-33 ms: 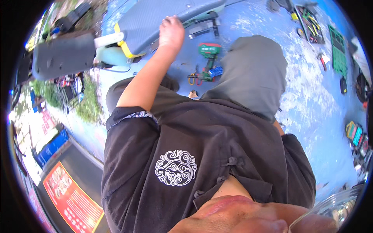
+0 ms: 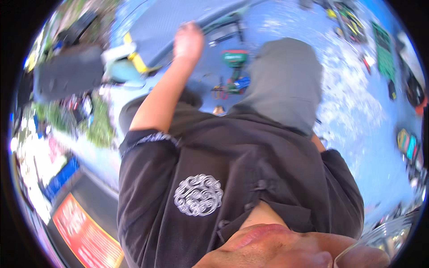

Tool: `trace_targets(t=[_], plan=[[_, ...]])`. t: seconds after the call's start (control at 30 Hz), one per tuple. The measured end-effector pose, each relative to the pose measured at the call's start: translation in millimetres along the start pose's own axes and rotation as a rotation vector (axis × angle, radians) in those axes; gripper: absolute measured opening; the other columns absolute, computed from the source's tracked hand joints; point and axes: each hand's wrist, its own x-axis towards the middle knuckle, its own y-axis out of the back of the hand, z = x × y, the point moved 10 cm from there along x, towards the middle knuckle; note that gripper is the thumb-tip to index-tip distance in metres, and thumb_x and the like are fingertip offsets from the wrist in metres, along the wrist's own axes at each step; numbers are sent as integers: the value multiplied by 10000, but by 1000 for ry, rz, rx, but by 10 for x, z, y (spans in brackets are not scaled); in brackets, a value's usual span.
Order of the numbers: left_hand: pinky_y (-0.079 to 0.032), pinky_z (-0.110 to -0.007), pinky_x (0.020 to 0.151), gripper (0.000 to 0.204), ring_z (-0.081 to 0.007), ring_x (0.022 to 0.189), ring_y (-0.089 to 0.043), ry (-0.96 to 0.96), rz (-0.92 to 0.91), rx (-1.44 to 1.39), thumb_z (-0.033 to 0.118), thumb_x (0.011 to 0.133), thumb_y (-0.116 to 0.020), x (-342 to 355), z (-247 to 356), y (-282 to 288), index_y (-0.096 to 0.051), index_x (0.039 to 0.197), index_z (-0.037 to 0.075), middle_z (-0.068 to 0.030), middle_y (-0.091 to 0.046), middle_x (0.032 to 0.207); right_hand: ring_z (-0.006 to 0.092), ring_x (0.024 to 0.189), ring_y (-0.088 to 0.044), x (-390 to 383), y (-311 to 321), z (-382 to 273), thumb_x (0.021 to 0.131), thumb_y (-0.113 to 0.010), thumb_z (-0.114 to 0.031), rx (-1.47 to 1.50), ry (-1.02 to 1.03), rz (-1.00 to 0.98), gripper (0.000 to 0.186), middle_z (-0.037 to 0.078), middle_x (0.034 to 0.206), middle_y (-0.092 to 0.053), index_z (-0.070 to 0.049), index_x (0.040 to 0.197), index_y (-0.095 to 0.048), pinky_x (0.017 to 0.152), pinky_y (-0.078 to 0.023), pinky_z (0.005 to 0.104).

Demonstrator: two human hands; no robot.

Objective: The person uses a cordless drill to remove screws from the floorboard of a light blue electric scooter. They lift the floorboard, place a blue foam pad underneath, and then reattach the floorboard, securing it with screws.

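My left hand is stretched forward, at the near edge of a large ribbed blue-grey panel with yellow trim. Motion smears its fingers, so their closing is unclear, and nothing can be made out in them. To its right, a black bracket-like piece lies by the panel's edge. A green and red power drill lies on the blue floor between my knees, with a blue item and a few small tools beside its lower end. Only part of my right forearm shows behind my right knee; that hand is hidden.
On the right lie an open tool tray, a green case, a red-handled tool and a multicoloured device. At left are a dark padded board, grass and a red printed sheet.
The whole view has shifted slightly, so floor things appear a little further left and blurrier. My left hand stays at the panel's edge, its fingers now less distinct.
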Motion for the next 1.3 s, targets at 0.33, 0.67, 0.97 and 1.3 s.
trace_targets(t=[0.33, 0.67, 0.97, 1.3], plan=[[-525, -504, 930, 418, -442, 1058, -644, 46, 264, -561, 330, 961, -651, 259, -615, 251, -695, 1234, 17, -236, -656, 1213, 425, 1012, -706, -196, 1572, 97, 866, -609, -267, 208, -131, 515, 323, 239, 1091, -733, -76, 1067, -775, 923, -568, 472], [-188, -551, 1236, 710, -449, 1516, -271, 287, 217, -500, 527, 1075, -344, 736, -621, -381, -289, 1636, 95, -277, -268, 1653, 436, 1088, -681, 686, 3832, 484, 873, -547, -226, 136, -255, 687, 349, 274, 1133, -710, -12, 1062, -750, 982, -543, 473], [-245, -524, 1221, 699, -460, 1480, -325, 249, 237, -439, 475, 1086, -347, 635, -644, -253, -316, 1604, 6, -310, -312, 1614, 352, 1460, -436, 1293, 5681, -365, 923, -545, -229, -82, -328, 762, 572, 135, 1576, -471, -95, 1475, -486, 1161, -411, 476], [-263, -510, 1216, 686, -468, 1469, -349, 210, 267, -432, 441, 1084, -341, 720, -615, -262, -349, 1578, -35, -318, -324, 1608, 337, 1505, -361, 1940, 6185, -427, 941, -531, -253, -207, -329, 760, 636, 70, 1600, -435, -159, 1556, -396, 1195, -337, 561]])
